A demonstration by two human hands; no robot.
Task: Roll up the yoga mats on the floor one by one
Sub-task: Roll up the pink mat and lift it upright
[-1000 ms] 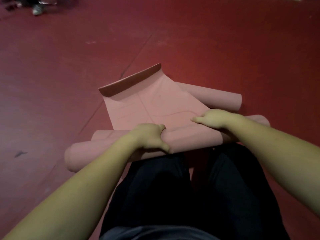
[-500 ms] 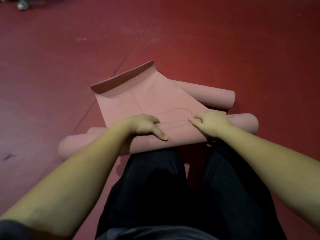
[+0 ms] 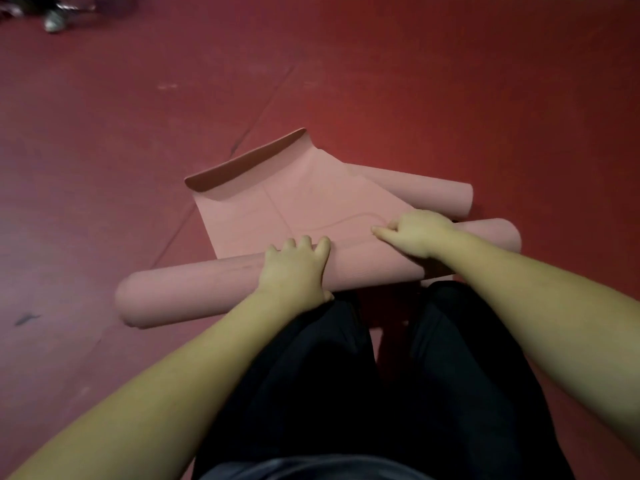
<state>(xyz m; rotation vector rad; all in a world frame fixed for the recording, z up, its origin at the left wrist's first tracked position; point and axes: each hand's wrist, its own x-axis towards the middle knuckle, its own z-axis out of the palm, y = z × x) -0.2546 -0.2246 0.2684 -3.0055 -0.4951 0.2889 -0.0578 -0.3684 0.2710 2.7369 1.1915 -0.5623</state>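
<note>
Pink mat (image 3: 298,209): on the red floor (image 3: 104,150) right in front of my knees, mostly rolled; the roll (image 3: 207,285) lies crosswise, a short flat stretch left beyond it, far edge curled up.

My left hand (image 3: 294,268): draped over the top of the roll near its middle, fingers bent over the far side, grasping it.

My right hand (image 3: 415,233): on the roll's right part, fingers curled against the mat where flat meets roll.

Second roll (image 3: 433,192): already wound, just beyond, partly under the flat stretch.

Dark trousers (image 3: 346,375): mine, below the roll.
</note>
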